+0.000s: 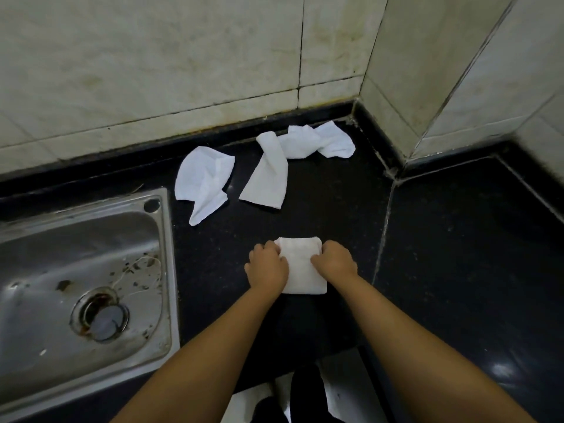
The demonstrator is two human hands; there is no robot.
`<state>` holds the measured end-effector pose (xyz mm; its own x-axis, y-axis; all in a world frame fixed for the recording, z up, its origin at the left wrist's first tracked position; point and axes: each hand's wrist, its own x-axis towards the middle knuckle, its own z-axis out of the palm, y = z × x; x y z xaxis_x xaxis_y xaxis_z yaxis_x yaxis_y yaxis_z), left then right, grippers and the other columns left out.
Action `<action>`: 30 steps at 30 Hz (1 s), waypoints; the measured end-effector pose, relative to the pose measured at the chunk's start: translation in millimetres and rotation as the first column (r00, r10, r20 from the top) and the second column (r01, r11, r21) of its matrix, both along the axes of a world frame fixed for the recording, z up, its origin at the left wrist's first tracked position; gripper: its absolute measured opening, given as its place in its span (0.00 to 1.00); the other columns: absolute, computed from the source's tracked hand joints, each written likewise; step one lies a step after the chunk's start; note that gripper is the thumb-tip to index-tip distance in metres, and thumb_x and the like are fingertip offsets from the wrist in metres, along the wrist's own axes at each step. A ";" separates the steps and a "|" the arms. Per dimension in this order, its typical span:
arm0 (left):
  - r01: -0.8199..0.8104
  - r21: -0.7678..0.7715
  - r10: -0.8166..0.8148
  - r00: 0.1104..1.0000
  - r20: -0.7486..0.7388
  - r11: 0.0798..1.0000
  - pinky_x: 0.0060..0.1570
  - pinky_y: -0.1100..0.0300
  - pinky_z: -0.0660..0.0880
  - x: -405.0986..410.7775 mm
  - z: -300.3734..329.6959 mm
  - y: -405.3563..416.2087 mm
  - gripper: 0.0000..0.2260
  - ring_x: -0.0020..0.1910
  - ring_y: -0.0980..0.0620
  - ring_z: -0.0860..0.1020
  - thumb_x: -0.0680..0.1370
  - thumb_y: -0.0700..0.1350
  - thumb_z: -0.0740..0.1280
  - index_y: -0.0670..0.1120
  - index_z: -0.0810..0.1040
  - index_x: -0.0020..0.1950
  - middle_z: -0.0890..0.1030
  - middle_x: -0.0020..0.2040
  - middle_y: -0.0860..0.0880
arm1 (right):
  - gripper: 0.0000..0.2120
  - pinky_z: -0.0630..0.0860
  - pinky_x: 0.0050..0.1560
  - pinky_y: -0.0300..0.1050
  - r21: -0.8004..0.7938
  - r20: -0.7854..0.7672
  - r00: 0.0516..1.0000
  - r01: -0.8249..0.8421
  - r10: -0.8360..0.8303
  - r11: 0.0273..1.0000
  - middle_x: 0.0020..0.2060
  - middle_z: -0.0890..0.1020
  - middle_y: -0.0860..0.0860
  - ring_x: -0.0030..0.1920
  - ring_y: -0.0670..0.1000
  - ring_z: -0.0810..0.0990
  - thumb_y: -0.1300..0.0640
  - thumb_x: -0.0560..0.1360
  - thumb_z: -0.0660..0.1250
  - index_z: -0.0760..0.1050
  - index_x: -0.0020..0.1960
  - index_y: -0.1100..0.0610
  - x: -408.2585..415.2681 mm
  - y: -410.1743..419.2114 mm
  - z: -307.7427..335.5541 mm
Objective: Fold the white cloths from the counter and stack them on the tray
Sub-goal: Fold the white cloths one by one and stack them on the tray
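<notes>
Black tabletop (457, 254) holds the folded cloth (302, 270) flat because left hand (268, 267) and right hand (334, 261) pinch its sides with curled fingers (271, 247).

You will find no writing, label, brand, number or sign that can be read anywhere in this view.
</notes>
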<state>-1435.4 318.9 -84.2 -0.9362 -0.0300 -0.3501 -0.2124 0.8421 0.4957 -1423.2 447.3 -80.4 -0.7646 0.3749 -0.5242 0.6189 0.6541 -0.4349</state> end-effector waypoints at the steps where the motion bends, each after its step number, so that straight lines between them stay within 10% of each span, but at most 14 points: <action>1: -0.021 0.146 0.021 1.000 -0.002 0.989 0.49 0.57 0.72 -0.3 3.1 -2.6 0.01 0.50 0.49 0.74 0.78 0.41 0.62 0.45 0.70 0.49 0.73 0.49 0.47 | 0.07 0.74 0.53 0.51 -0.095 -0.047 0.998 0.043 -0.048 0.995 0.50 0.78 0.55 0.51 0.55 0.77 0.57 0.75 0.62 0.73 0.52 0.58 1.6 3.9 3.1; 6: -0.298 0.697 0.121 0.949 0.292 0.652 0.44 0.59 0.76 -0.3 25.7 -8.6 0.13 0.49 0.51 0.77 0.77 0.39 0.65 0.44 0.68 0.61 0.77 0.54 0.46 | 0.05 0.75 0.42 0.43 -0.534 -0.177 0.910 0.231 -0.375 0.813 0.47 0.79 0.54 0.44 0.50 0.78 0.62 0.75 0.64 0.75 0.51 0.59 25.0 25.6 37.9; 10: -0.379 0.793 -0.110 0.869 0.482 0.476 0.49 0.52 0.77 8.0 47.3 1.4 0.17 0.53 0.46 0.79 0.79 0.38 0.63 0.37 0.70 0.67 0.78 0.60 0.41 | 0.07 0.79 0.51 0.50 -0.685 -0.188 0.837 0.264 -0.515 0.679 0.49 0.83 0.54 0.49 0.53 0.82 0.61 0.76 0.64 0.78 0.52 0.56 70.8 40.7 67.7; 22: 0.017 0.745 -0.684 0.411 0.603 0.667 0.56 0.45 0.74 152.3 90.5 78.4 0.09 0.55 0.44 0.78 0.77 0.38 0.65 0.44 0.77 0.56 0.79 0.59 0.42 | 0.09 0.76 0.37 0.42 -0.857 -0.065 0.295 0.473 -0.953 0.205 0.32 0.81 0.47 0.34 0.46 0.79 0.64 0.77 0.62 0.78 0.42 0.54 340.7 33.6 99.2; 30: 0.401 0.739 -0.809 0.009 0.587 0.541 0.50 0.47 0.77 360.8 108.3 139.4 0.06 0.49 0.46 0.80 0.77 0.38 0.64 0.46 0.77 0.52 0.81 0.50 0.45 | 0.08 0.80 0.34 0.43 -0.891 -0.069 -0.204 0.453 -0.977 -0.032 0.35 0.83 0.51 0.35 0.49 0.82 0.65 0.76 0.62 0.78 0.45 0.57 570.2 -15.1 112.0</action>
